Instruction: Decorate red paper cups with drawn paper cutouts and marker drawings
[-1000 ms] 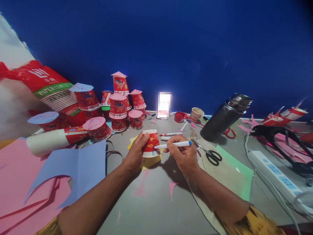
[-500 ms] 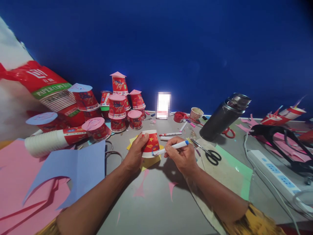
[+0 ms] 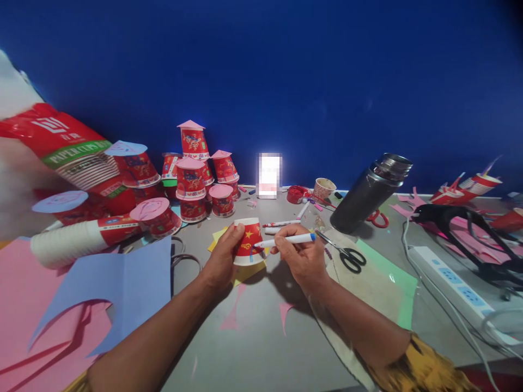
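Note:
My left hand point(image 3: 223, 250) is closed around the left side of a red paper cup point(image 3: 250, 239), which is held upside down with its wide rim low. The cup carries a yellow star and some blue ink lines near the rim. A white marker with a blue end point(image 3: 295, 239) is pinched in my right hand point(image 3: 302, 255), its tip at the cup's printed side. Yellow paper point(image 3: 245, 276) lies on the table under the cup. Right of my right hand rest black-handled scissors point(image 3: 347, 256) on a beige cloth point(image 3: 355, 294).
At the left stand stacked red cups with paper tops point(image 3: 191, 179), a cup sleeve point(image 3: 69, 245), and blue point(image 3: 143, 277) and pink paper point(image 3: 24, 305). Rightward are a dark flask point(image 3: 363, 196), a power strip point(image 3: 453, 283), black straps point(image 3: 433, 220) and green paper point(image 3: 392, 277). Markers point(image 3: 281, 223) lie ahead.
The marker tip has moved up the cup's side from near the rim, and new blue lines show there. The whole view has shifted slightly.

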The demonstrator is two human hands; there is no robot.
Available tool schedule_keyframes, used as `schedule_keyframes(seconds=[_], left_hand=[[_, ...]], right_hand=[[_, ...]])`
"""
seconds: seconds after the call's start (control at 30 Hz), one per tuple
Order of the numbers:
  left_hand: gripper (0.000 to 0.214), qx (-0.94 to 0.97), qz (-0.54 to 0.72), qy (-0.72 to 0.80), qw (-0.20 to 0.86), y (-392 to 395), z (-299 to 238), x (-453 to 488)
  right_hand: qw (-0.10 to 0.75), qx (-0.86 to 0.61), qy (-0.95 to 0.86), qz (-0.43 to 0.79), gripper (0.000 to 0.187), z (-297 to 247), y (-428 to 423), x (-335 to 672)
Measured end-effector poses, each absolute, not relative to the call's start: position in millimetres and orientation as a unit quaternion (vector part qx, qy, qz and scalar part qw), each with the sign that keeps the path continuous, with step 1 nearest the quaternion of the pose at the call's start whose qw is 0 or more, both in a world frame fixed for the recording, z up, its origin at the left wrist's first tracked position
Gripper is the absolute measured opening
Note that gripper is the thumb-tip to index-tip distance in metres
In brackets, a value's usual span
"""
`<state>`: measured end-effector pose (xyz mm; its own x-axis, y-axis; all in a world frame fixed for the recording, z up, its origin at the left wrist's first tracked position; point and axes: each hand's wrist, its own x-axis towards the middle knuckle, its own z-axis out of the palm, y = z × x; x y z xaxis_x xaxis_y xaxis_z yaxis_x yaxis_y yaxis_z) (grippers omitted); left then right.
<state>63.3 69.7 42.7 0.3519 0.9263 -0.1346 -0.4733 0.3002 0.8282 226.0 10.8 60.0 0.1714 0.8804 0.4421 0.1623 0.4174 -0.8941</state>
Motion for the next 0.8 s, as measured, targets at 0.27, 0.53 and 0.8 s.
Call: schedule_keyframes(seconds=[0.27, 0.53, 0.8], left_hand=[[0.041, 0.334, 0.471, 0.332, 0.746, 70.6, 43.0, 62.9], [0.036, 0.285, 0.452, 0.33, 0.779, 71.7, 45.8, 61.2], [0.035, 0.292, 0.438, 0.311, 0.791, 69.4, 47.7, 62.5]], right_hand=[[0.622, -0.471, -0.555, 0.287, 0.018, 58.6, 11.1, 225.5], [0.633, -0.484, -0.533, 0.285, 0.019, 63.3, 12.5, 225.3], [0.623, -0.476, -0.545, 0.298, 0.017, 63.0, 10.7, 224.9]])
